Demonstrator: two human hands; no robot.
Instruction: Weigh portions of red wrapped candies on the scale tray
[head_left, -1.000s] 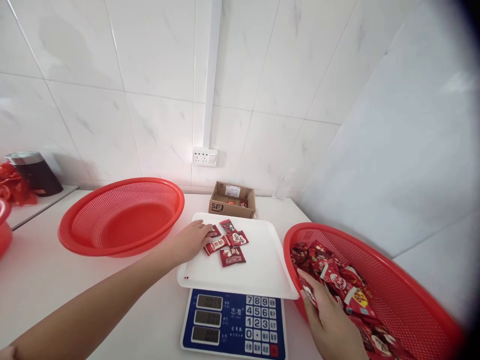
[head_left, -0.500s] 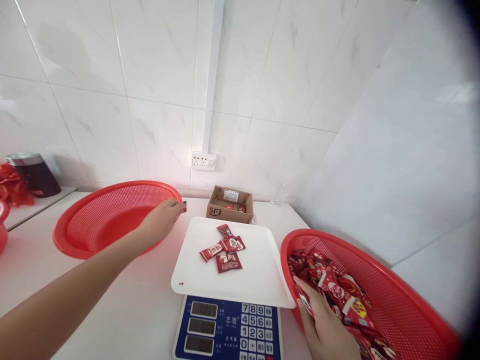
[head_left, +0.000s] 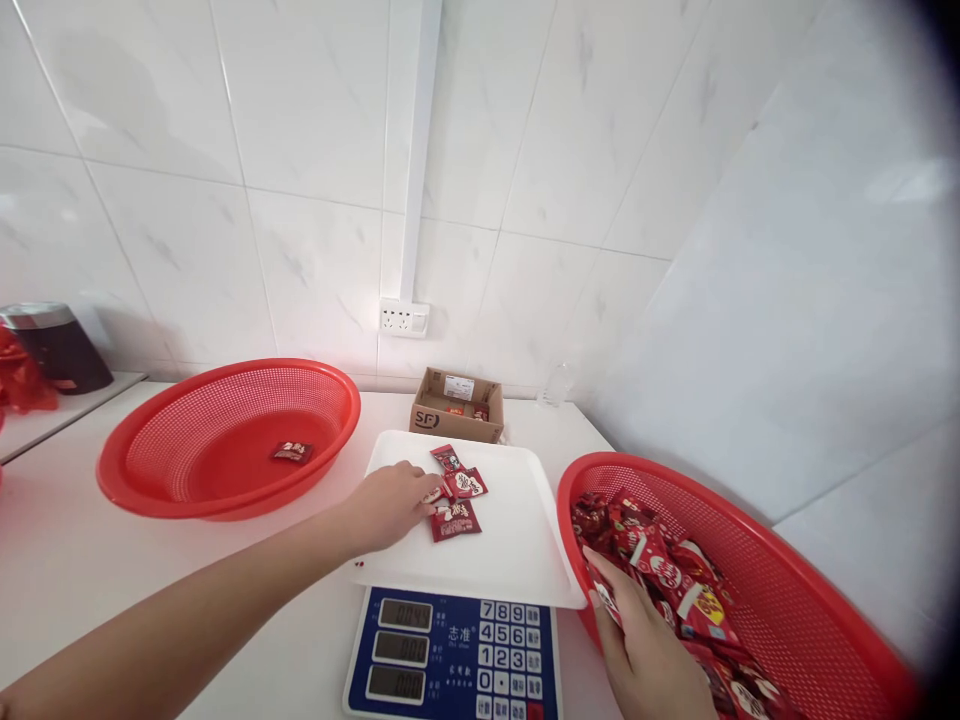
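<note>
On the scale's white tray (head_left: 510,560) lie several small red snack packets (head_left: 454,521). My left hand (head_left: 390,508) reaches over the tray from the left, its fingertips closed on a narrow red packet (head_left: 433,494) that they partly cover. At the near edge of the right red basket, my right hand (head_left: 649,635) grips a red and white packet (head_left: 604,594) between thumb and fingers. That basket (head_left: 810,590) holds a heap of red snack packets (head_left: 664,560). One red packet (head_left: 292,452) rests inside the left red basket (head_left: 217,390).
The blue scale panel (head_left: 457,650) with keys and displays sits in front of the tray. Behind the tray stands a cardboard box (head_left: 457,424) with packets inside. A clear container (head_left: 555,386) is near the wall; a dark canister (head_left: 64,350) stands far left.
A packet formerly in my left hand now lies in the left basket. That hand has moved right and down onto the packets on the tray. My right hand stays at its basket.
</note>
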